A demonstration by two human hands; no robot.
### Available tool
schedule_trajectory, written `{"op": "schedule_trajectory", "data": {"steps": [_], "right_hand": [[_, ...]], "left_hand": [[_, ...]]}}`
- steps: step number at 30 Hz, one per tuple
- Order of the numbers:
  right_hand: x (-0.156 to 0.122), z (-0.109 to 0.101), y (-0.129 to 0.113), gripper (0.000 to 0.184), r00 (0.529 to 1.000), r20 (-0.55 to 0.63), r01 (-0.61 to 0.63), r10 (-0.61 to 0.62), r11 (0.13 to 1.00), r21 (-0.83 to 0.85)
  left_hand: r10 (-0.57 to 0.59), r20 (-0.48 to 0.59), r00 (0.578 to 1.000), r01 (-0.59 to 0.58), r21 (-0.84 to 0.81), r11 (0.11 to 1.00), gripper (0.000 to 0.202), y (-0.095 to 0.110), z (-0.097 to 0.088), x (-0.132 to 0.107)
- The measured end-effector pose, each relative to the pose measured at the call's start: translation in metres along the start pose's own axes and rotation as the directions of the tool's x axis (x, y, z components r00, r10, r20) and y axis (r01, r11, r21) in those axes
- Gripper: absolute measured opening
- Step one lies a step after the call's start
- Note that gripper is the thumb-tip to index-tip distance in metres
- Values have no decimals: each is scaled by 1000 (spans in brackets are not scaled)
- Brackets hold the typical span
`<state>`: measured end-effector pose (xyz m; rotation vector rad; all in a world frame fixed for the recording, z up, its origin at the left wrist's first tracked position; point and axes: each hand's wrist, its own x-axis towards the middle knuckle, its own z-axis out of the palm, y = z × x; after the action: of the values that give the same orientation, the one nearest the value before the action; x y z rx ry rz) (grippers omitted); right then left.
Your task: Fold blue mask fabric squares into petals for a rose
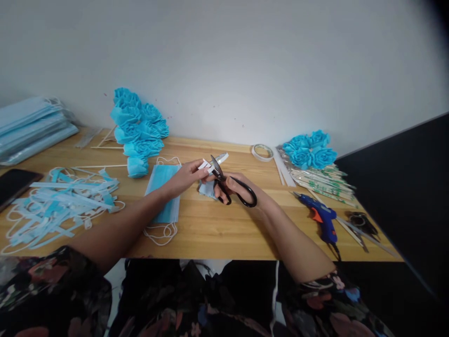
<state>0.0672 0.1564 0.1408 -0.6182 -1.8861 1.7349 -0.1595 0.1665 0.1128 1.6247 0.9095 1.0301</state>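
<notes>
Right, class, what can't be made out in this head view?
All in the head view:
Scissors: grips partly covered by the right hand.
Blue mask: middle hidden behind the left forearm.
Phone: one end cut off by the picture's left edge.
Green markings among the sticks: too small to read.

Black-handled scissors (pixel 219 174), white strip (pixel 204 164)

Soft, moderately dim light of unseen source falls on the wall (pixel 228 89) beyond the hands, palest in its middle and graying toward both sides. Soft shadows lie on the tabletop (pixel 210 241) near the left hand (pixel 185 179) and right hand (pixel 232 184). Far right of them, the black panel (pixel 403 187) sinks into darkness, and a dark blurred curve clips the upper corner. Wide-angle stretching enlarges the sleeves (pixel 63 290), below the hands, and fine detail looks smudged.
</notes>
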Motion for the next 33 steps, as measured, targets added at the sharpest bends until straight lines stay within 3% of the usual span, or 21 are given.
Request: {"op": "schedule_trajectory", "data": {"steps": [18,24,33], "right_hand": [[1,7,-6,63,991,-136,16,-5,997,78],[1,4,1,63,980,-201,33,0,986,162],[0,6,0,63,986,-169,18,0,994,104]], "left_hand": [[-21,36,999,22,-32,999,38,3,1,0],[53,18,998,-52,-43,998,34,8,0,-1],[39,-113,993,-31,76,997,38,14,5,-2]]}}
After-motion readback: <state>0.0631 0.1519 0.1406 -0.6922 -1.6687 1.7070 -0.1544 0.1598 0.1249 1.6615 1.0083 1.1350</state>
